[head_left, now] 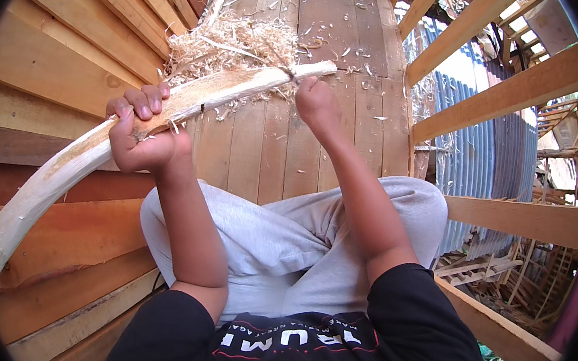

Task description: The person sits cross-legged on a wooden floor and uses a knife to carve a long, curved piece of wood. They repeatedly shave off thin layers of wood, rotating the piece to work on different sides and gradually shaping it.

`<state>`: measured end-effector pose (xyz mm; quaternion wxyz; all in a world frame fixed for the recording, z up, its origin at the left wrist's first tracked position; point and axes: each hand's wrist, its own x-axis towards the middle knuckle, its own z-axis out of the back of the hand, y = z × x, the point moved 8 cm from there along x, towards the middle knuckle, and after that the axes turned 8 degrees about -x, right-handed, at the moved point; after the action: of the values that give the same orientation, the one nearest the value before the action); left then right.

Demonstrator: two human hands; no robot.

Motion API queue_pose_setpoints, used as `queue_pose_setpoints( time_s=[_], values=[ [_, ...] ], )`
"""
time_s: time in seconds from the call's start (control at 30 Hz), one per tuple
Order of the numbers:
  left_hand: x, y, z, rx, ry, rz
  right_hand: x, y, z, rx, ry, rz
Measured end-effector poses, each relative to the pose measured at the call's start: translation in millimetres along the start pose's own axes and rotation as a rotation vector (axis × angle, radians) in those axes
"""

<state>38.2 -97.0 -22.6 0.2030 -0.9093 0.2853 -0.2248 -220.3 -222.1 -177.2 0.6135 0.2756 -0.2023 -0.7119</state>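
A long pale length of peeled wood, slightly curved in this view, slants across in front of me from the lower left to the upper middle. My left hand wraps round it, fingers over the top and thumb on the near side. Near its far right end, my right hand is closed in a fist against the wood's near side. A thin dark piece shows beside that fist across the wood; its kind is too small to tell. Small dark marks and a raised splinter show along the wood's near edge.
Curly wood shavings lie heaped beyond the wood on the plank floor, with loose chips around. A plank wall rises close on my left. Wooden rails run along my right, with corrugated metal sheets beyond. My crossed legs are below.
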Motion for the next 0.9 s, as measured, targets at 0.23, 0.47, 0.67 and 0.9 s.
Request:
queue_pose_setpoints(
  time_s=[0.23, 0.47, 0.67, 0.9],
  values=[
    [3.5, -0.2, -0.5, -0.009, 0.063, 0.007, -25.8, 34.7, 5.1, -0.049, 0.069, 0.079],
    [4.6, 5.6, 0.9, -0.028, 0.074, 0.041, 5.8, -0.4, -14.6, 0.067, 0.073, 0.05],
    [1.5, -2.5, -2.8, 0.011, 0.101, -0.011, -50.4, 66.1, 19.6, -0.082, 0.185, 0.152],
    [4.0, 2.6, 2.3, -0.011, 0.08, 0.024, 6.6, 4.1, -15.1, 0.071, 0.063, 0.069]
  ],
)
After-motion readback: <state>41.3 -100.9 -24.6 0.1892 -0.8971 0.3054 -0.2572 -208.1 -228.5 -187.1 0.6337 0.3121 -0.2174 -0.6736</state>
